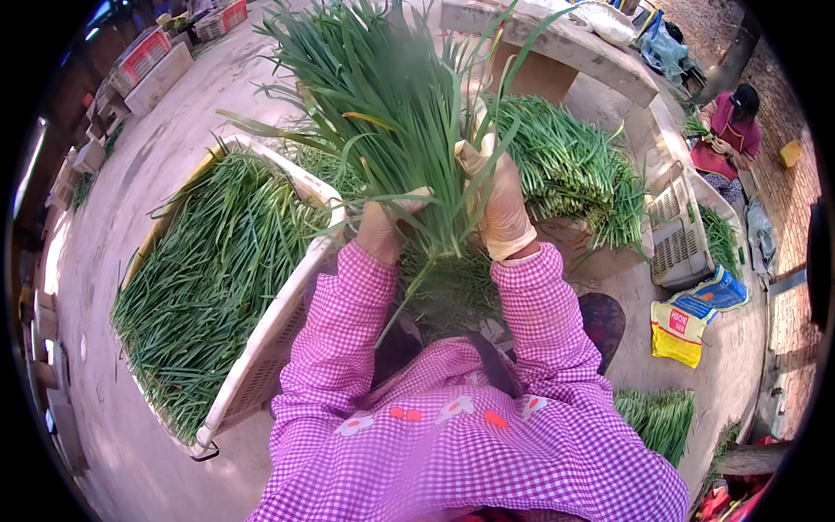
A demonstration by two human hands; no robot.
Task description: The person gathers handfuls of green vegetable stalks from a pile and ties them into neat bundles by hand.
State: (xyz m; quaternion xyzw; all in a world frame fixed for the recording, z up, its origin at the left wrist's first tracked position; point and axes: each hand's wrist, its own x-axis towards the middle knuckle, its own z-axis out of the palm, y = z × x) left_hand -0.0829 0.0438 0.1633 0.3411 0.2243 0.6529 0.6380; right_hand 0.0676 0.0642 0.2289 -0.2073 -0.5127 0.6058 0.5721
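Observation:
A big bunch of green Chinese chives (pixel 391 113) stands upright in front of my chest, leaves fanning up and away. My left hand (pixel 383 228) grips its lower left side, with the thumb across the stalks. On the other side my right hand (pixel 506 204), in a pale thin glove, closes round the stalks; some leaves cross its fingers. One loose stalk (pixel 409 296) hangs below the bunch toward my lap. To the left, a white crate (pixel 265 348) is heaped with chives (pixel 209 278). Just beyond my right hand lies a stacked pile of chives (pixel 565 165).
A yellow and blue bag (pixel 678 331) lies on the floor at right, near a grey plastic crate (pixel 671 222). More chives (pixel 657 422) lie by my right side. A co-worker (pixel 731 139) sits at far right holding greens. Red and white crates (pixel 143 61) stand far left.

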